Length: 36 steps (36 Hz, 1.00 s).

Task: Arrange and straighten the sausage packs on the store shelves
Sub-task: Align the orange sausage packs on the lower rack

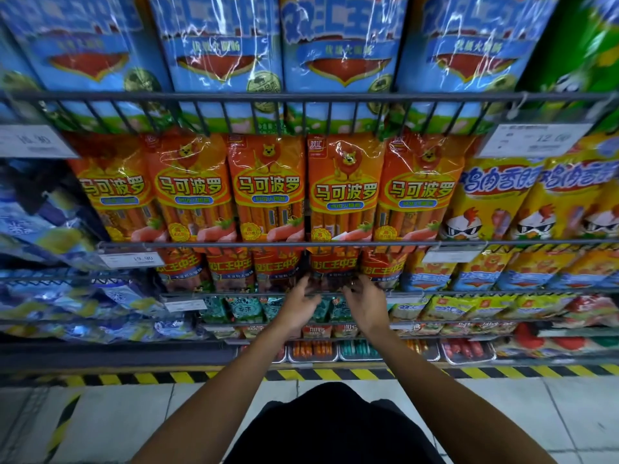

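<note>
Left hand (pixel 298 304) and right hand (pixel 363 301) both reach to the red sausage pack (pixel 330 267), fingers curled at its lower edge just above the wire rail (pixel 452 293); firm grip or light touch, cannot tell. Pack looks light, floppy, slick film over stiff sticks. Best held by both side edges.

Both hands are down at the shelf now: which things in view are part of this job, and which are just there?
Part of the job:
left hand
right hand
red sausage pack both hands reach for
orange sausage packs above
blue sausage packs on top shelf

Just there:
price tag
wire shelf rail
striped floor tape
</note>
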Tool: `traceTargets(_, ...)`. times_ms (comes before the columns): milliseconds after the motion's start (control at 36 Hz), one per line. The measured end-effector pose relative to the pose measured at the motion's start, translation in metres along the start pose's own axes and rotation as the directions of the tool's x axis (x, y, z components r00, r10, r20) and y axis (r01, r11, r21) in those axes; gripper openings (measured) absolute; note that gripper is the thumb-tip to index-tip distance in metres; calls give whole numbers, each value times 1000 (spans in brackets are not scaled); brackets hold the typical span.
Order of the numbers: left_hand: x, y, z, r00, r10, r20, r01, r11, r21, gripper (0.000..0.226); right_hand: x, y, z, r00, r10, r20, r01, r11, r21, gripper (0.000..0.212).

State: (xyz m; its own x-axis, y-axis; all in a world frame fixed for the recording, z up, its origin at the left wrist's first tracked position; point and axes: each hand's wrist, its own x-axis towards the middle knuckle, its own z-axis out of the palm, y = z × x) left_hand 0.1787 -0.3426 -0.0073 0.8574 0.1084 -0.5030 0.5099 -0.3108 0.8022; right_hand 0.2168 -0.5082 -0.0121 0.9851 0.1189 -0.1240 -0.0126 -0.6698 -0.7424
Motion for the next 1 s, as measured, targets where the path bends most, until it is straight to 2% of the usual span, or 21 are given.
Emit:
traceTargets(83, -6, -3, -6, 1000, 12, -19, -12, 1000, 11, 69, -9, 2, -4, 998, -15, -53, 16, 1000, 15, 40)
traceTargets(167, -12, -4, -15, 997, 21, -78, -21, 1000, 11, 66, -11, -1, -5, 993, -99, -59, 102, 993, 52, 34)
traceTargets(278, -21, -12, -33, 974, -3, -227, 7, 1000, 16, 61, -9, -15, 5, 973, -214, 85, 212, 977, 34, 32)
traceTargets(361, -26, -21, -48, 940, -23, -340, 31, 999, 18, 66, -5, -29, 21, 961, -202, 187, 191, 979, 73, 38)
traceTargets(417, -28, -24, -58, 932, -41, -360, 47, 999, 6, 70, -1, -40, 35, 951, -180, 251, 162, 983, 90, 47)
traceTargets(500, -27, -29, -71, 942, -49, -333, 68, 997, 45, 75, 3, -55, 55, 939, -123, 323, 116, 992, 41, 58)
traceTargets(583, -26, -32, -78, 966, -81, -245, 104, 991, 80, 77, 9, -61, 72, 943, -90, 320, 100, 995, -15, 51)
traceTargets(667, -24, -31, -81, 981, -80, -176, 94, 992, 78, 77, 10, -62, 81, 959, -47, 281, 43, 999, 23, 44)
traceTargets(833, -19, -32, -80, 979, -92, -181, 93, 996, -4, 77, 15, -65, 85, 961, -59, 271, 55, 998, 24, 49)
traceTargets(1000, -24, -35, -77, 974, -71, -214, 51, 994, -98, 68, 14, -68, 86, 991, -45, 124, 51, 998, -41, 32)
